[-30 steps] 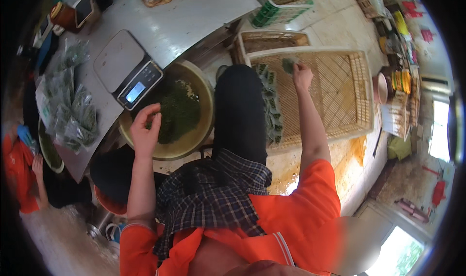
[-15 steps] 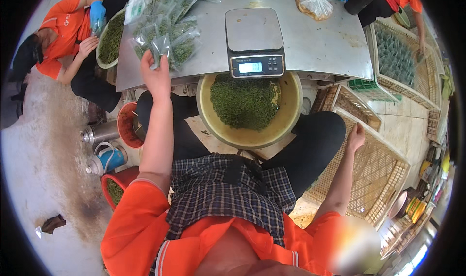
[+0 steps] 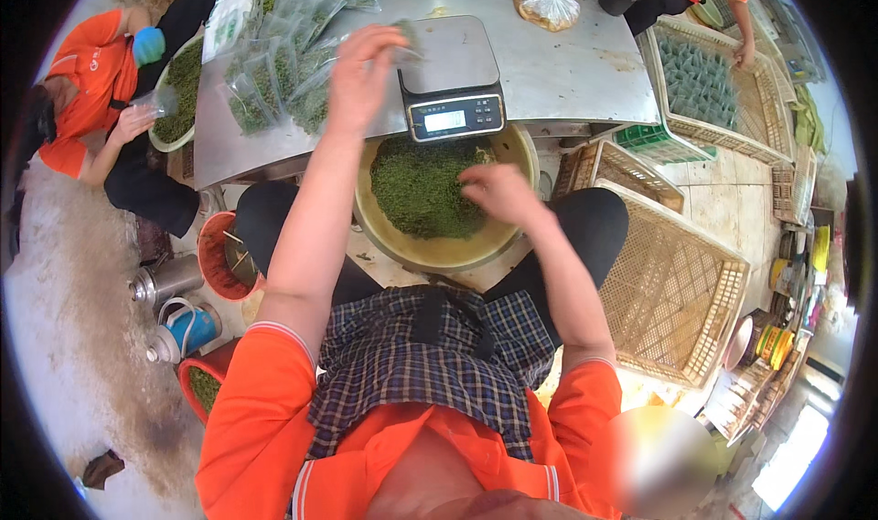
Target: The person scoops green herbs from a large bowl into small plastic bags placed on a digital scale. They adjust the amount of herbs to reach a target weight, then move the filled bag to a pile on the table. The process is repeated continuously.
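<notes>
My left hand [image 3: 359,74] reaches over the steel table beside a digital scale [image 3: 450,58]. It pinches a small clear plastic bag [image 3: 409,41] with green contents at the left side of the weighing plate; motion blurs the bag. Below the table edge, a wide yellowish basin [image 3: 439,257] sits between my knees, holding a heap of small green grains like peppercorns [image 3: 416,186]. My right hand [image 3: 503,192] is over the right part of this heap, fingers loosely bent and apart, with nothing visible in them. Many filled clear bags [image 3: 274,72] lie piled left of my left hand.
A bag of brownish stuff [image 3: 546,3] lies on the table's far side. Plastic crates [image 3: 672,291] stand on the right, one holding packed bags [image 3: 697,81]. Red buckets [image 3: 227,257] and flasks [image 3: 187,328] stand left. Co-workers in orange shirts [image 3: 91,72] work left and far right.
My left hand has moved right from the bag pile to the scale, carrying a small bag. My right hand has come from beside my right knee to the green heap. The view has shifted slightly.
</notes>
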`<state>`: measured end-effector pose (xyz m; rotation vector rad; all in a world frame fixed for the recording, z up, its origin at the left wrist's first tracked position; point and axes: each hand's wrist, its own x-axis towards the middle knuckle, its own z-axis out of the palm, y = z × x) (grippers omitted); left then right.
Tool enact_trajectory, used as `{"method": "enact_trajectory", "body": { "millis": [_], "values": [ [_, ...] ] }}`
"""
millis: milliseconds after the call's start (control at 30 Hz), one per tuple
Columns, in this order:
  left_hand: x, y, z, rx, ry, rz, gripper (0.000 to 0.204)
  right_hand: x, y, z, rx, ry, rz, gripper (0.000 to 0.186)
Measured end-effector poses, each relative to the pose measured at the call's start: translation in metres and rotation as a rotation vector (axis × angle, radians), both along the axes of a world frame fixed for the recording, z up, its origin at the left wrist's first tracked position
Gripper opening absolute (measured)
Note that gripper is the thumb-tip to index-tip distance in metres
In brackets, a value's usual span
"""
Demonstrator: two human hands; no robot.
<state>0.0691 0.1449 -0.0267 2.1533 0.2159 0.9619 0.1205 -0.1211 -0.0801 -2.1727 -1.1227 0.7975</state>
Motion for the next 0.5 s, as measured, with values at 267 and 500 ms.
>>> {"method": "enact_trajectory", "body": {
  "millis": [267, 500],
  "values": [
    [0.006, -0.036, -0.026, -0.067, 0.033, -0.091, 0.040, -0.073, 0.031, -0.123, -0.572, -0.089, 0.161, 0.017],
    [-0.073, -0.030, -0.052, -0.519, 0.186, -0.008, 0.028, -0.145, 0.052, -0.202, -0.363, -0.098, -0.007, 0.037]
  ]
}}
